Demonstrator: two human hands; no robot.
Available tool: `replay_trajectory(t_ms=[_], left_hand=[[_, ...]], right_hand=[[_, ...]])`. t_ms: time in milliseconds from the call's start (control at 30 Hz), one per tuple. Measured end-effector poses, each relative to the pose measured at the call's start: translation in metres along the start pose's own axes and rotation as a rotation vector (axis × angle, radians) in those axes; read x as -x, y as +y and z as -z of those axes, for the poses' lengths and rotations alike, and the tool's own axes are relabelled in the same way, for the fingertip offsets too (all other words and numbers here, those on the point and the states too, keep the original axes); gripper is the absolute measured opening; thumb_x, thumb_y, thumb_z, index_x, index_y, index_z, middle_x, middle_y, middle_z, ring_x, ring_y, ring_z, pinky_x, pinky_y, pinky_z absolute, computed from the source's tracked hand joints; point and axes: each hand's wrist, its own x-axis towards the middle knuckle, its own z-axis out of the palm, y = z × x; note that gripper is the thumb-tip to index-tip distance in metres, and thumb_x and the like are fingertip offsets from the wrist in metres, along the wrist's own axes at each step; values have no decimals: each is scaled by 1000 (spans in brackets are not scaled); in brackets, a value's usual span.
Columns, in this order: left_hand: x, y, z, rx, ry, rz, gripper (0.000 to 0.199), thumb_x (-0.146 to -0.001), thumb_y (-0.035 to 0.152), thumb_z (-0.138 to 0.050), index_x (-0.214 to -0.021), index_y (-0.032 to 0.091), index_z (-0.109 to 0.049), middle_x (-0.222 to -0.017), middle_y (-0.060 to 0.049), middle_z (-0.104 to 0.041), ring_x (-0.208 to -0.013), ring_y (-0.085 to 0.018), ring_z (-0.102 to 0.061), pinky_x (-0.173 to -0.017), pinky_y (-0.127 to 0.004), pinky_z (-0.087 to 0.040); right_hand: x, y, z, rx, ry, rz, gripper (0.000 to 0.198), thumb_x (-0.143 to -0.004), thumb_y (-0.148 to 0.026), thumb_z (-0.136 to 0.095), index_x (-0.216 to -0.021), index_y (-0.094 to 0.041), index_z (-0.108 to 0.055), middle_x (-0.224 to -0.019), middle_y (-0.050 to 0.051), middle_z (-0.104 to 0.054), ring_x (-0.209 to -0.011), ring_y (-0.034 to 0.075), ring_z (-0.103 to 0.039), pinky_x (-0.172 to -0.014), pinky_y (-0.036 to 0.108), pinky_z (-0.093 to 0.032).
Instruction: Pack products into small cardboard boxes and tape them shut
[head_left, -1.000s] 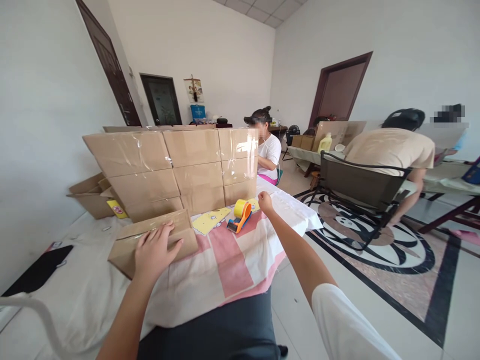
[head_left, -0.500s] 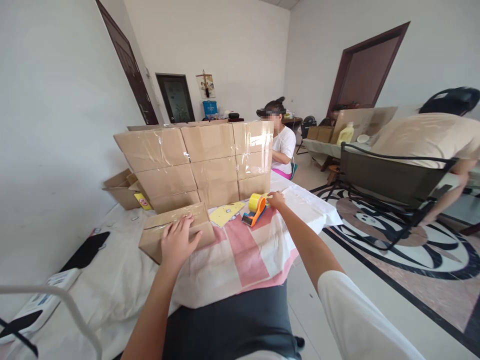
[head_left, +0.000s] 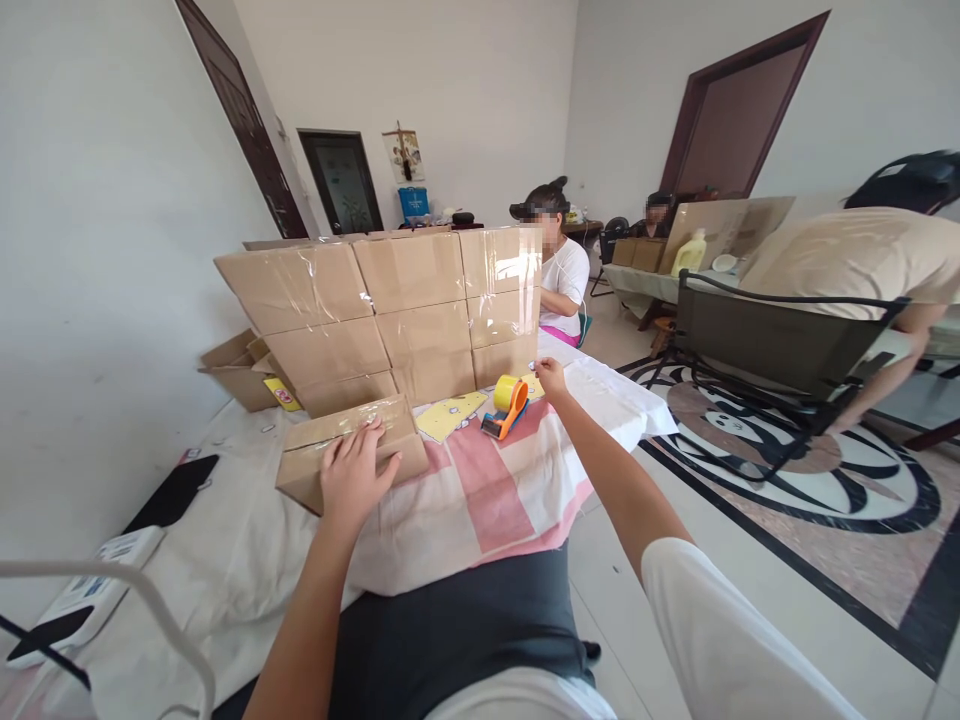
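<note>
My left hand lies on a closed cardboard box, its fingers spread over the top and the thumb apart on the near side. Clear tape runs along the box's top. My right hand is held above the table with thumb and fingers pinched together. A small whitish bit shows at the fingertips, too small to name. Just left of that hand stands an orange and blue tape dispenser with a yellow-cored roll, apart from the fingers.
A wall of taped cardboard boxes stands behind the box. An open carton is at the left. Cloths cover the table. One person sits beyond the boxes; another bends over by a folding chair at the right.
My right hand has lifted slightly off the table beside the dispenser, and a small whitish bit now shows at its fingertips. My left hand stays on the box. The view has shifted slightly.
</note>
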Motion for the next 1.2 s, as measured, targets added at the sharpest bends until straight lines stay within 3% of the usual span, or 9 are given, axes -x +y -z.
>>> replay_trajectory(t_ms=[233,433,600,833,1033,1200], left_hand=[[0,0,3,24,-18,8,38,-94,40,-50,-126,22,-58,-144,-12,-61,-134,-30,-55,-115,-47,-29],[-2,-3,-1,6,22,-19,39,-95,44,-45,-125,22,-56,-141,-13,-63,-130,-31,-58,-113,-48,-32],[-3,-2,-1,-14,29,-18,38,-96,45,-42,-124,22,-54,-140,-13,-64,-128,-32,-59,-112,-49,-33],[-3,-1,-1,-1,23,-12,37,-96,45,-43,-124,22,-54,-141,-14,-63,-132,-31,-56,-114,-48,-31],[-1,0,0,6,30,-20,38,-97,44,-44,-126,22,-53,-141,-14,-63,-131,-32,-56,-114,-48,-31],[-2,1,0,18,19,-9,39,-96,43,-46,-127,22,-53,-141,-14,-63,-131,-32,-56,-114,-48,-31]], right_hand=[[10,-25,-21,-283,-76,-13,24,-98,-37,-61,-94,-13,-64,-85,0,-64,-71,11,-61,-64,25,-53],[8,-14,-25,-336,0,-141,29,-98,-37,-62,-115,-14,-64,-109,7,-67,-91,16,-67,-79,35,-59],[3,0,-17,-371,83,-257,32,-98,-37,-62,-122,-15,-62,-118,9,-65,-99,19,-67,-85,38,-59],[-2,2,-6,-438,120,-252,25,-99,-34,-62,-112,-13,-63,-97,3,-67,-77,12,-65,-66,26,-58],[-4,-1,6,-484,109,-184,21,-98,-33,-63,-100,-12,-64,-87,1,-65,-70,10,-63,-61,23,-54],[-4,-5,18,-501,91,-175,24,-98,-37,-61,-97,-14,-61,-73,-4,-58,-54,6,-53,-50,19,-45]])
